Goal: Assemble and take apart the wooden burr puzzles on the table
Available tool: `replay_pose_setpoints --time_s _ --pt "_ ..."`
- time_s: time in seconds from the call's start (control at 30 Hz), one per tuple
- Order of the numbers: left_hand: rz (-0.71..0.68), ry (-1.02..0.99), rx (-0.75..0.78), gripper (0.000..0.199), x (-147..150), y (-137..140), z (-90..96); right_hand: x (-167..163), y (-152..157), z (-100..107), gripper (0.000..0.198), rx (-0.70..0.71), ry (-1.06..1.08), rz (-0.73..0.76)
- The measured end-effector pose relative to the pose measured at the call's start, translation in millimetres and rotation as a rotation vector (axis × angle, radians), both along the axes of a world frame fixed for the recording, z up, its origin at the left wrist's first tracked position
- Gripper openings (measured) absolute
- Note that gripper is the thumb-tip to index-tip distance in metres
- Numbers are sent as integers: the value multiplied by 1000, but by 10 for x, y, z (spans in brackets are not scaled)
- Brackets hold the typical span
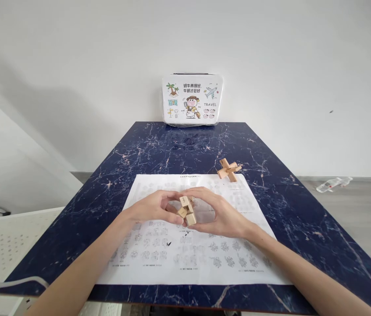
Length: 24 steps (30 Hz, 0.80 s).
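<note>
Between my two hands is a small cluster of pale wooden puzzle blocks (191,218), some with dark marks like numbers on their ends. My left hand (159,207) grips it from the left, thumb in front and fingers behind. From the right, my right hand (216,212) curves round it, with fingertips at the far side and thumb at the near side. Beneath both hands lies a white instruction sheet (188,259) printed with rows of small line diagrams. A cross-shaped wooden puzzle (228,169) rests at the sheet's far right corner, apart from my hands.
The table (185,149) has a dark blue marbled top. At its far edge a white case (192,100) with cartoon prints stands against the wall. A plastic bottle (333,184) lies on the floor at right. A white cable (17,281) crosses the near left corner.
</note>
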<state>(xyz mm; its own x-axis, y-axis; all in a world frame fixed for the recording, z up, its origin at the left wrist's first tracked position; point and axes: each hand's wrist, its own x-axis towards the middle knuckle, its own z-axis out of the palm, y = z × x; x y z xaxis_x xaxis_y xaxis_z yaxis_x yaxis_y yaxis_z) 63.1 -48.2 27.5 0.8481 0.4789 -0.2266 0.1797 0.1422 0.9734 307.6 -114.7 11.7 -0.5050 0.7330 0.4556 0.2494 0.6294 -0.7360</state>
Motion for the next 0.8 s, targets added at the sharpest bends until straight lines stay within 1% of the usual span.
replay_pose_setpoints --time_s 0.3,0.53,0.63,0.7,0.8 --pt "-38 -16 14 57 13 -5 -8 -1 -15 17 74 21 16 45" --pt "-80 -29 18 39 25 -8 -3 -18 -42 -27 77 75 -13 38" --pt "-75 -28 20 40 29 -10 -5 -32 -68 -18 78 46 1 11" --pt "-70 -18 17 43 26 -10 -8 -39 -83 0 74 22 9 -3" --pt "-73 -7 25 45 17 -8 -14 -46 -90 21 70 41 11 7"
